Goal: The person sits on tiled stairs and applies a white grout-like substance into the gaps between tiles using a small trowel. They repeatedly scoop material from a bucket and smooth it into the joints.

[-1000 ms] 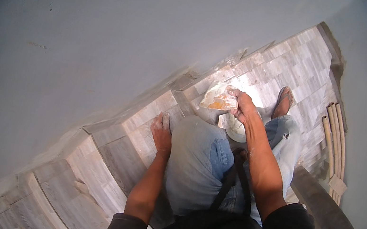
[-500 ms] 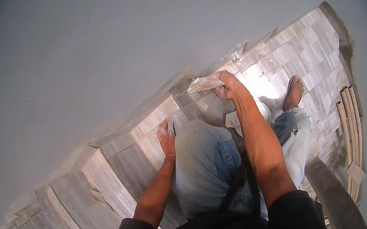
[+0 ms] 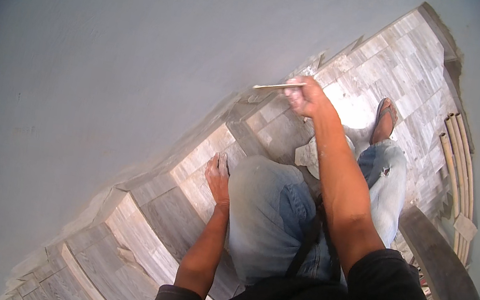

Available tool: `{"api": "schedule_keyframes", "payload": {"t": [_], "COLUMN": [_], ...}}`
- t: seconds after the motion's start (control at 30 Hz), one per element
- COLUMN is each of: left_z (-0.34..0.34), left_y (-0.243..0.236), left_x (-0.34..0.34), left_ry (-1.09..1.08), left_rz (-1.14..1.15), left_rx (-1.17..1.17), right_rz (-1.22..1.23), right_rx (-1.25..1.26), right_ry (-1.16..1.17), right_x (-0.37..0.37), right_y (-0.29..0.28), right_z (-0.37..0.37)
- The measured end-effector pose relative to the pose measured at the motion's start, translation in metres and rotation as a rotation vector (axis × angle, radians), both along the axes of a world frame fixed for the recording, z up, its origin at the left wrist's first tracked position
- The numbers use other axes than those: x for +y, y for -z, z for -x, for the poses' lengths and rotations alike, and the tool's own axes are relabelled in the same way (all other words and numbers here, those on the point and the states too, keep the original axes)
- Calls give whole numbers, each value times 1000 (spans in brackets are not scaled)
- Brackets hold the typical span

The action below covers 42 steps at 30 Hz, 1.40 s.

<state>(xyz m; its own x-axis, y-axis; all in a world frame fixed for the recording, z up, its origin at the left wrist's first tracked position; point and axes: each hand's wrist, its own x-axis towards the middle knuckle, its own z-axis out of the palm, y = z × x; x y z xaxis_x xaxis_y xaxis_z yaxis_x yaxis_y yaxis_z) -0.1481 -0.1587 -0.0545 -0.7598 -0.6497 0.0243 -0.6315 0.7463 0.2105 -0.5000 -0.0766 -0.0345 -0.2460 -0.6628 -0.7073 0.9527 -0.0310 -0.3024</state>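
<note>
My right hand (image 3: 303, 97) grips a thin flat scraper (image 3: 270, 86), seen almost edge-on, raised at the joint where the grey wall (image 3: 141, 59) meets the tiled steps; whether it touches the wall I cannot tell. My left hand (image 3: 217, 175) lies with fingers stretched out on a pale step tile (image 3: 201, 156), beside my left knee. Between my legs is a white, plaster-smeared container (image 3: 311, 158), partly hidden by my right forearm.
Tiled steps (image 3: 139, 231) descend along the wall toward the lower left. My sandalled foot (image 3: 386, 120) stands on the upper-right tiles. Bent tan tubes (image 3: 461, 179) lean at the right near a dark curved board (image 3: 442, 263).
My right hand has moved up toward the wall joint, turning the scraper from face-up to nearly edge-on. The whole view shifted slightly early on; my left hand stays on the step.
</note>
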Motion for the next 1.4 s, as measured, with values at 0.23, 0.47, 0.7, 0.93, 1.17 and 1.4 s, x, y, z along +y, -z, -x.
{"api": "schedule_keyframes", "payload": {"t": [0.23,0.47,0.7,0.93,1.17,1.4], "left_z": [-2,8,-9,-3,-7,-8], "left_y": [-5,6,-6,-10,-12,-7], "left_x": [3,-1,3,5,8,8], "left_ry": [-72,-27,-47,-48,-67,-62], "left_rz": [9,-42,-43,-59,-48,-53], "left_rx": [-60,3,-59,-46,-19,22], "right_rz": [-180,-404,-155,-13,-45,-241], "right_rx": [230,468,165,64,651,1407], "right_ry": [280,442,563,628,438,-229], "right_x": [49,12,-15,-15,37,67], "right_y": [-10,79,44,-5,-71,-21], "right_z": [-36,-86,-94,-85,-87,-76]}}
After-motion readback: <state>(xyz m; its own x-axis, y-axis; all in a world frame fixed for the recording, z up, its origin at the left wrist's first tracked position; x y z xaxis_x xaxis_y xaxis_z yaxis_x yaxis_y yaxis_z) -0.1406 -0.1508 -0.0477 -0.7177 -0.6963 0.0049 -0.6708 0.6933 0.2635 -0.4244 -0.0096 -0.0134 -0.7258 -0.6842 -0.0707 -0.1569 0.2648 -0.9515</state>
